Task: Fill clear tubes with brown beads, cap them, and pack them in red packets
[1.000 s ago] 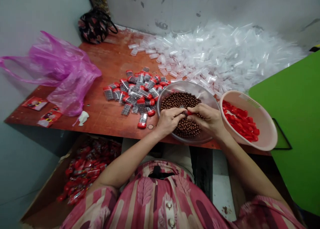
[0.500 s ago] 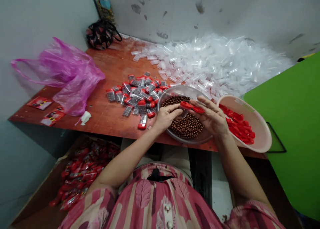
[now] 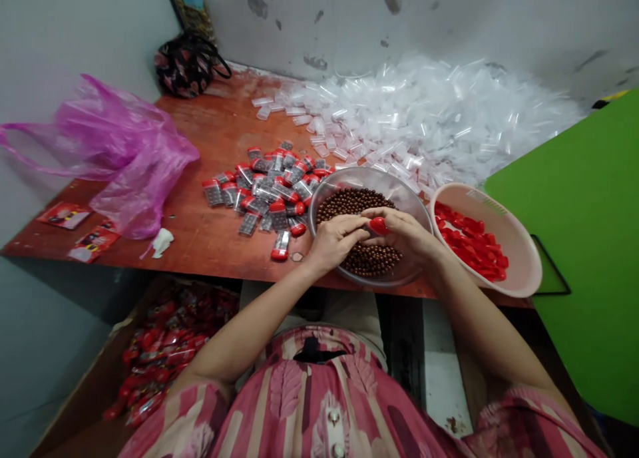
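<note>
Above a clear bowl (image 3: 324, 178) of small brown balls (image 3: 367, 258), my left hand (image 3: 335, 241) and my right hand (image 3: 407, 235) meet around one small plastic container. Its red cap (image 3: 379, 226) shows between my fingertips; the clear body is hidden by my fingers. My left fingers are closed on the container from the left, and my right thumb and fingers press the cap from the right. Left of the bowl lies a pile of filled containers with red caps (image 3: 279, 208). At the right, a pink basket (image 3: 524, 265) holds loose red caps (image 3: 474, 245).
A big heap of clear plastic tubes (image 3: 424, 112) covers the back of the red-brown table (image 3: 200, 128). To the left are a pink plastic bag (image 3: 130, 152), printed cards (image 3: 64, 215) and a dark handbag (image 3: 184, 65). A green panel (image 3: 579, 212) stands right; a box of red packages (image 3: 164, 345) sits below.
The red cap, open and stretched out before, is now folded over. My right fingers have come down from spread to closed around it, beside my left hand. The view shifted slightly.
</note>
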Available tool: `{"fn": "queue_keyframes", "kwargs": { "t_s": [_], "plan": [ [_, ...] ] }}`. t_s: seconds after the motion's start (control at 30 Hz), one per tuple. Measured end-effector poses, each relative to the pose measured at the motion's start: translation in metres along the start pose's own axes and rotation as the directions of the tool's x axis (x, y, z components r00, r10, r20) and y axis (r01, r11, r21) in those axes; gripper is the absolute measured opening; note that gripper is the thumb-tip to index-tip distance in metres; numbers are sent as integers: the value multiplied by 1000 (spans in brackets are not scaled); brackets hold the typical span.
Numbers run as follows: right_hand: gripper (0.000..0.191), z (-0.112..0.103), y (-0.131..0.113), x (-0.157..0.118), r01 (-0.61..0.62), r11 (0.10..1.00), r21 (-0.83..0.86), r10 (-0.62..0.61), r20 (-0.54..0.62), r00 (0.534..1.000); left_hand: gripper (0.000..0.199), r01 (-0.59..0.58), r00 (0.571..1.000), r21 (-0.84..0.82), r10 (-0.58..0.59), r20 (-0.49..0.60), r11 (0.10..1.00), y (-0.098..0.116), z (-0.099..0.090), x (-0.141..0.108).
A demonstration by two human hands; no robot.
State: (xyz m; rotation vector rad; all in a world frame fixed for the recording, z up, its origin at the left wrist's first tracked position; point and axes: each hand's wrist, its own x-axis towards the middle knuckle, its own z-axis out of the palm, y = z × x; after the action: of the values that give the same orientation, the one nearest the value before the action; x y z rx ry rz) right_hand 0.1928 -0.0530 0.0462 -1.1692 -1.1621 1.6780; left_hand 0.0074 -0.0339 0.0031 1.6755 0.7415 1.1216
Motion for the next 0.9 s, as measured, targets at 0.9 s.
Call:
{"fn": "queue_keyframes", "kwargs": {
  "t_s": [0.9],
  "plan": [
    [29,-32,3,39,164,54,-985,-158,154,975,38,-55,870,128,111,-480,990,-18,-89,63]
  ]
}}
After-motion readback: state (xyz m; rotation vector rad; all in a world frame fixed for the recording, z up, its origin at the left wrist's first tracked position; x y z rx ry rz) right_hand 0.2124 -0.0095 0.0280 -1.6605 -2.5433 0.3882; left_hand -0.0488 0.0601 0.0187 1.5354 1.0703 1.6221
